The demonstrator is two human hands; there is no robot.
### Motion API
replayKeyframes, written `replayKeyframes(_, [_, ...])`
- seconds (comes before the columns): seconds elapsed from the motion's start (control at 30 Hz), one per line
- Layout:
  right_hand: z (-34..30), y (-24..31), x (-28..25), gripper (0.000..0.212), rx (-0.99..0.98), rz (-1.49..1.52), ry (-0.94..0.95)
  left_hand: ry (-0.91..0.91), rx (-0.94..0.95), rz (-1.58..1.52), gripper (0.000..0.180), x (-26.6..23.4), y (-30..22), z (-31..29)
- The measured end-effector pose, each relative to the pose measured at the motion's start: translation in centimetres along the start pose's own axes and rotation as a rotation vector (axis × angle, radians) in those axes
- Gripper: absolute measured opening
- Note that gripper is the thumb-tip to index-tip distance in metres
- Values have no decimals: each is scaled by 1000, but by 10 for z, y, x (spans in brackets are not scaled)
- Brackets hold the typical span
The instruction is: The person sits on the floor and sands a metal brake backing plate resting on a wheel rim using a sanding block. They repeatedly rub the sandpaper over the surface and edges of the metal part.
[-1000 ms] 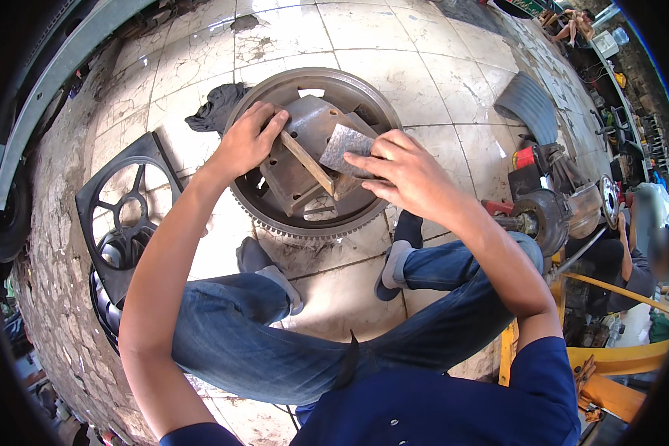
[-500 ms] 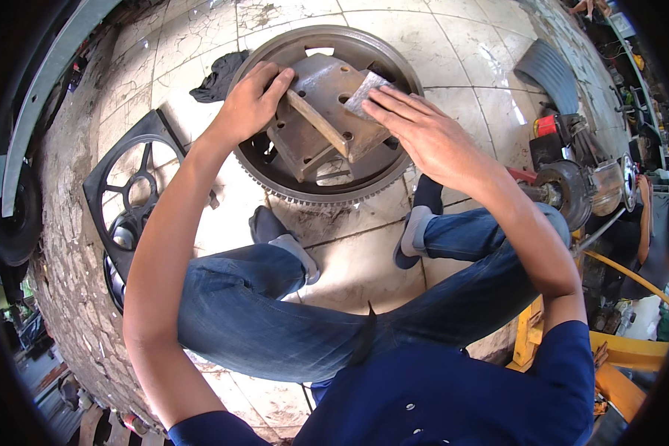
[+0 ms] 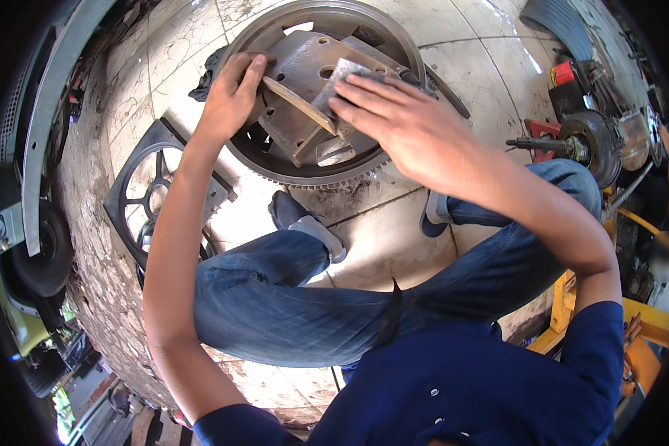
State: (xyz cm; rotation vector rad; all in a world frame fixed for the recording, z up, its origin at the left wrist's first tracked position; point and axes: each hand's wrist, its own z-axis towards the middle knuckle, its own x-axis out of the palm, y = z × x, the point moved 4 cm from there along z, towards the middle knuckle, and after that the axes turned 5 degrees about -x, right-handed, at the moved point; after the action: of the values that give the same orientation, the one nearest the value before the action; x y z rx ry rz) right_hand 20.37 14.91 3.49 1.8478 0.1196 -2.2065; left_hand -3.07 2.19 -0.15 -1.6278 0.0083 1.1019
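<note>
A brown, worn metal plate [image 3: 290, 70] with several round holes and a narrow raised edge rests on a round flywheel [image 3: 271, 177] with a toothed rim. My left hand [image 3: 234, 93] is closed over the plate's left end, its fingers curled past the edge. Under the outstretched fingers of my right hand [image 3: 405, 123] lies a grey sheet of sandpaper [image 3: 343, 74], pressed against the holed face. The right thumb is hidden.
A black cloth [image 3: 207, 74] lies left of the flywheel. Nearer my left arm is a black spoked frame [image 3: 119, 201]. At right stand a hub with a shaft [image 3: 591, 145] and a ribbed grey curved piece [image 3: 557, 26]. My legs flank the tiled floor [image 3: 379, 201].
My right hand has slid the sandpaper left and nearer over the plate, toward its raised edge. My left hand keeps its grip. The whole view has shifted, leaving the flywheel higher in the picture.
</note>
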Motion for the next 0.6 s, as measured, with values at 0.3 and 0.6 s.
replayKeyframes(0.3, [-4,-4,-4,56,22,4,-6,-3,39,21,41,3,-4,3])
replayKeyframes(0.6, [2,-31,-26,54,66,-165,-219,3,29,25,38,1,2,3])
